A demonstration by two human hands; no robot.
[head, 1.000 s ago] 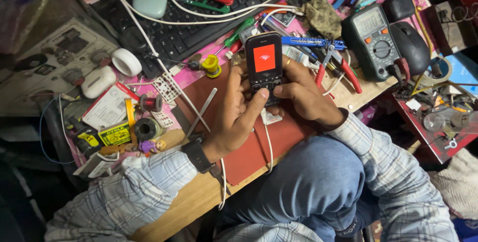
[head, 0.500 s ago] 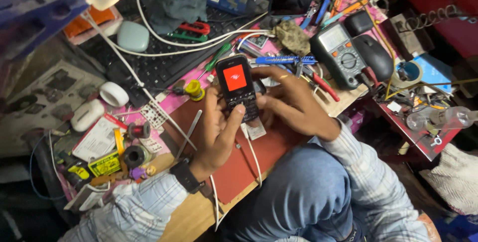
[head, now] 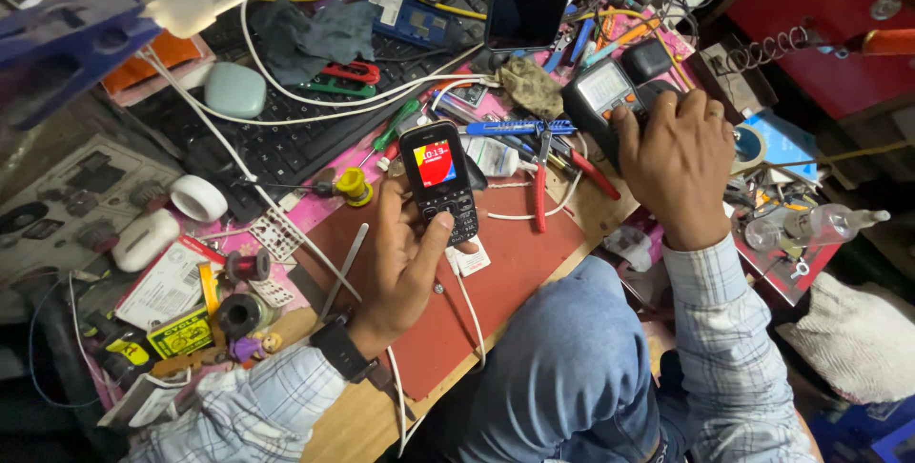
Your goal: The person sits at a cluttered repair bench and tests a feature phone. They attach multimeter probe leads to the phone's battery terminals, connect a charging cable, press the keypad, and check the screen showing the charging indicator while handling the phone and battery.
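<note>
The phone (head: 439, 182) is black, its screen lit red, orange and blue. Under it lies a dull red mat (head: 496, 272). The pliers (head: 562, 172) have red handles — the pen (head: 519, 127) is blue. Shirt sleeves (head: 724, 330) are pale plaid, the trousers (head: 572, 368) blue denim — the wristwatch (head: 334, 349) black.

I log the keypad phone (head: 439, 180): black plastic, glossy lit screen. Multimeter (head: 602, 99): dark matt plastic casing with a grey display. Work mat (head: 496, 272): red, smooth and matt. I note the bench edge (head: 357, 425) as bare light wood. Pliers (head: 541, 187): dull metal jaws, red plastic-coated handles. Tweezers (head: 345, 263): brushed metal. Sleeves (head: 257, 406): checked woven cloth. I list the trousers (head: 572, 368) as blue denim, and the wristwatch (head: 335, 347) as matt black.
</note>
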